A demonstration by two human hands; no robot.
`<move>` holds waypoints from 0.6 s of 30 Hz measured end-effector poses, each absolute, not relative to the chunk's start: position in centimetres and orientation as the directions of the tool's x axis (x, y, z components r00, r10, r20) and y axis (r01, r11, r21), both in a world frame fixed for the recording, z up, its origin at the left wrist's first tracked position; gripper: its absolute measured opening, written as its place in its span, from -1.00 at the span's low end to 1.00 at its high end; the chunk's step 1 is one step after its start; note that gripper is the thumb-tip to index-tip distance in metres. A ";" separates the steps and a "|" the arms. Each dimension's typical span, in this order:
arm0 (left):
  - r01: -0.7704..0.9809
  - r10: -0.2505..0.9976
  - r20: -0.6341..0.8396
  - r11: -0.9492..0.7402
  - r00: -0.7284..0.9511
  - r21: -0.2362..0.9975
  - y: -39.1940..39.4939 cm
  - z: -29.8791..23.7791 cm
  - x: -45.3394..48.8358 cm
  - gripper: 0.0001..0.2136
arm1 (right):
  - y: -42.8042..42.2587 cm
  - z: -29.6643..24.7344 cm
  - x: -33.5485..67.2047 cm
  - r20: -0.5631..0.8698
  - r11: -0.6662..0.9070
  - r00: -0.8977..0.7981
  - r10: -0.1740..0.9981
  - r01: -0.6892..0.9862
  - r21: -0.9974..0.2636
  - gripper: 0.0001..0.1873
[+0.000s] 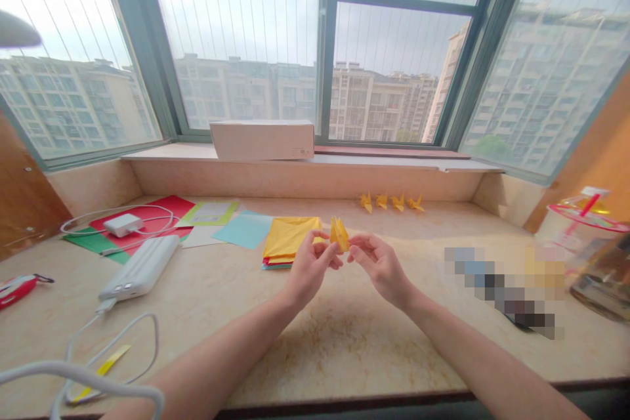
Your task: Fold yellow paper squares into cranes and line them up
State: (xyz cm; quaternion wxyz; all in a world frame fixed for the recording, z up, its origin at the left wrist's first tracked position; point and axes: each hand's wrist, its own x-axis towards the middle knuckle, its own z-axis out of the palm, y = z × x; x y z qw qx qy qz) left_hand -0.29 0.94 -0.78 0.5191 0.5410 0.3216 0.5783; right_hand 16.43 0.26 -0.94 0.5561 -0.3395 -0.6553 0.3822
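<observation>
- Yellow paper, folded small into a piece [338, 234], is held up above the counter [339, 354]; its narrow points face twelve o'clock. Directions below are taken from this piece, twelve being toward the window [246, 33].
- Left hand [312, 262], at eight o'clock: thumb and fingers pinch the piece by its lower left side.
- Right hand [380, 264], at four o'clock: fingers bent, tips at the lower right edge. Whether they grip or merely touch, cannot tell.
- Step in hand, as judged: fine shaping of the folded piece, body formed, points close together and not spread.
- Next move, as judged, calls for a steady left pinch at the base while the right fingertips part or bend one point. Light force advised; thin paper may crease wrongly or tear.
- Birds [381, 201], four, yellow, wings out, standing in a row at two o'clock.
- Stack [290, 236], yellow sheet uppermost, at nine o'clock, just beside the left hand.
- Box [260, 140], white, on the sill between ten and eleven o'clock.
</observation>
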 end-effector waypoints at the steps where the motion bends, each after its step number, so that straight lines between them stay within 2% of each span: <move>1: -0.245 0.949 0.288 -0.251 0.129 0.936 0.9 -0.8 -0.3 -0.64 | 0.2 -0.9 16.4 0.470 0.481 -0.155 0.869 0.038 -0.876 -0.76; 12: -0.184 0.948 0.280 -0.252 0.149 0.950 1.0 -0.7 -0.4 -0.71 | 0.4 -1.3 16.4 0.564 0.598 -0.201 0.801 0.216 -0.772 -0.87; 18: -0.144 0.907 0.339 -0.312 0.249 0.939 0.7 -0.6 -0.5 -0.68 | 0.4 -1.4 16.4 0.607 0.630 -0.170 0.776 0.250 -0.735 -0.91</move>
